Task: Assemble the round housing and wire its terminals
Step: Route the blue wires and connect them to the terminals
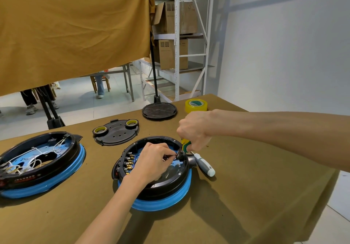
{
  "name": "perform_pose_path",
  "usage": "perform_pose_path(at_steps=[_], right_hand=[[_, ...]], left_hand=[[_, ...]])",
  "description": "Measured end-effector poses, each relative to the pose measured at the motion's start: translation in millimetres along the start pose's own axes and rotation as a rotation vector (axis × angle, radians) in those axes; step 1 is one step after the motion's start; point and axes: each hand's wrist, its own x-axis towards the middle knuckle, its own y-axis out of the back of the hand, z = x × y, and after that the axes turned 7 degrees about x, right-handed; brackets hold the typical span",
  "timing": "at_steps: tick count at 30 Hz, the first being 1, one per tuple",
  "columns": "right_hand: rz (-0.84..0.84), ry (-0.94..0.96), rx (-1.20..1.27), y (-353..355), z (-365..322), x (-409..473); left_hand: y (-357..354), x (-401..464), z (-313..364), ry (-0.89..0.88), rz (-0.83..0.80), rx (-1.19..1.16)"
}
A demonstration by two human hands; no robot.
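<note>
Brown-covered work table (246, 196): carries all items noted. Round black plastic housing on a blue ring base (153, 183) sits near the table's middle, open side up; a row of brass terminals (129, 163) lines its inner left wall, blue floor visible inside. A second round black housing on a blue base (37, 164), with loose white wires inside, lies at the left edge. Flat black cover plate with two yellow-ringed openings (116, 134) and a round black disc (159, 110) lie toward the far edge; a yellow tape roll (196, 105) stands at the far right corner. White-handled screwdriver (205, 165) rests just beside the housing's right rim. Left hand (151, 160) reaches inside the housing, fingers pinching a small dark part (168, 157). Right hand (195, 130) grips a yellow-and-green-handled screwdriver (185, 146), pointing down at the housing's far right rim.
</note>
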Motion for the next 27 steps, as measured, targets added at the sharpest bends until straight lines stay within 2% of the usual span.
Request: perform_pose_path(at_steps=[5,9,11,13,16,18,22,27], right_hand=[[0.042,-0.041,0.063,-15.0,9.1,-6.9],[0.207,-0.122,0.281,-57.7,29.7,-22.9],[0.336,-0.248,0.472,-87.8,34.6,-27.5],[0.432,-0.456,0.624,-118.0,30.3,-23.4],[0.407,-0.756,0.698,-156.7,18.0,-5.2],[0.350,-0.847,0.740,-174.6,8.0,3.3],[0.353,-0.869,0.683,-195.3,-2.7,12.6],[0.329,-0.883,0.706,-188.7,-2.7,16.7]], left_hand=[[1.4,-0.6,1.1,0.018,0.008,-0.012],[1.7,-1.2,1.4,0.018,-0.002,-0.028],[1.9,-0.8,1.1,0.007,-0.011,-0.045],[1.8,-0.2,0.4,0.003,-0.024,-0.057],[0.9,0.5,-0.2,0.007,-0.023,-0.063],[-0.5,0.0,-0.5,0.009,-0.005,-0.056],[-2.7,-0.1,-1.8,0.015,0.007,-0.053],[-4.1,-0.2,-2.2,0.019,-0.002,-0.070]])
